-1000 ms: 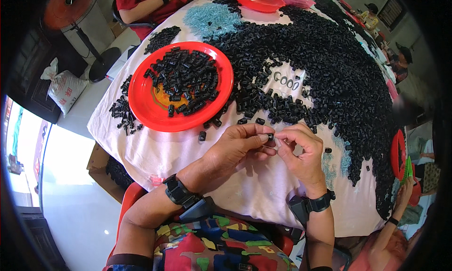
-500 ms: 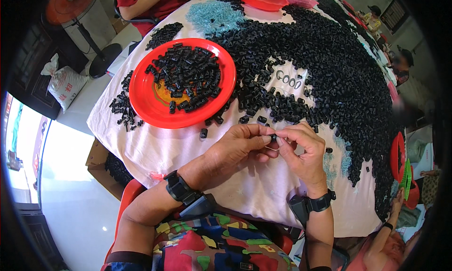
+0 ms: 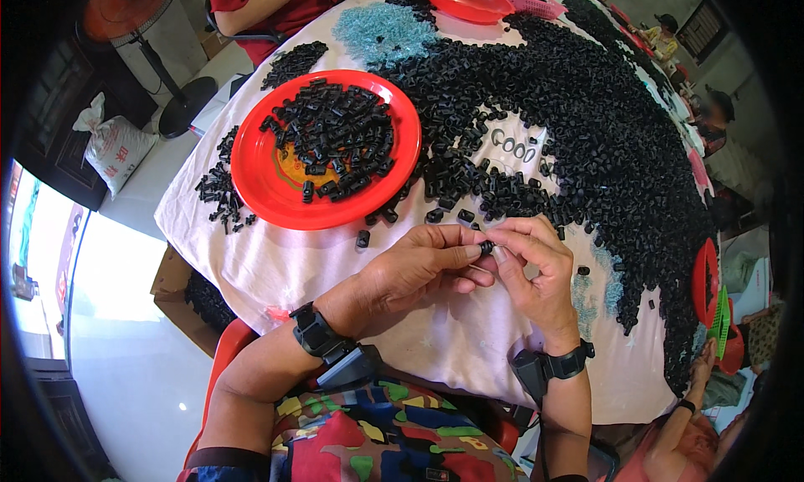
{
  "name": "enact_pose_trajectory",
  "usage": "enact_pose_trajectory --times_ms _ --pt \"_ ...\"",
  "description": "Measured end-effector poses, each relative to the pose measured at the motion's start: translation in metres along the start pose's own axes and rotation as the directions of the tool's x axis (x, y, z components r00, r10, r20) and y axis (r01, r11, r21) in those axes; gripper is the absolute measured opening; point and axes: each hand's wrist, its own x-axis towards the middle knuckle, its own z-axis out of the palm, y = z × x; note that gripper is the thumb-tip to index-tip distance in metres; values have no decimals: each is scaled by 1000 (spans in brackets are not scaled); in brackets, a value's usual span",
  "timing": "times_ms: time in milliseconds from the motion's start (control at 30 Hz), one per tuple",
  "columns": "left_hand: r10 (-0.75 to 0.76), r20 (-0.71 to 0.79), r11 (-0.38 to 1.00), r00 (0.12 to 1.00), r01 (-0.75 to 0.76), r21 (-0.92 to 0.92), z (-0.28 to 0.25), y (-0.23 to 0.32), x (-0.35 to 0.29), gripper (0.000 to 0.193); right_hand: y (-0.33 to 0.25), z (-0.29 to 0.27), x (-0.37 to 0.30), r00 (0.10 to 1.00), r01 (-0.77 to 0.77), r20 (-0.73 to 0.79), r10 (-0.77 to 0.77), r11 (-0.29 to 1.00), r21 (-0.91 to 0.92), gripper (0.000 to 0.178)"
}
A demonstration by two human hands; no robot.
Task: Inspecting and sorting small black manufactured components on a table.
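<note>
Above the near part of the cloth, my left hand (image 3: 427, 268) pinches a small black plastic part (image 3: 486, 247) between thumb and forefinger. My right hand (image 3: 536, 264) meets it from the other side, thumb and fingertips closed on the same part. The fingertips cover much of it, so its details are hidden. Beyond my left hand stands a red plate (image 3: 251, 180), heaped with short black plastic pieces (image 3: 335, 134). A broad pile of similar loose black parts (image 3: 536, 80) spreads over the far and right side of the table.
Light blue, clear-looking small pieces (image 3: 381, 31) lie in a heap at the back. A red basin (image 3: 469, 0) stands behind them. Thin black pieces (image 3: 222, 193) lie left of the plate. People sit around the pale cloth (image 3: 435, 348); a fan (image 3: 126, 13) stands far left.
Both hands have shifted very slightly toward me, still closed on the small black part. The part seems turned a little between the fingers.
</note>
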Motion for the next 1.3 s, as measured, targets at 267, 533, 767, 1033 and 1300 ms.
enact_pose_trajectory --times_ms 267,533,767,1033,1300 --pt "-14 -48 1000 999 15 6 10 6 -8 26 -3 -1 2 998 65 14 -64 994 -88 23" --pt "32 -31 998 999 -34 -58 -2 16 -13 24 -2 -4 3 998 45 -36 -47 998 -54 24" --pt "155 -112 987 982 -148 66 -23 22 -17 18 22 7 5 998 19 57 6 904 -427 26" --pt "124 -117 989 985 -113 96 -22 20 -17 16 26 17 10 993 106 85 -78 904 -414 20" --pt "96 -155 988 983 -75 136 0 19 -25 16 24 17 13 987 156 93 -128 889 -431 14"
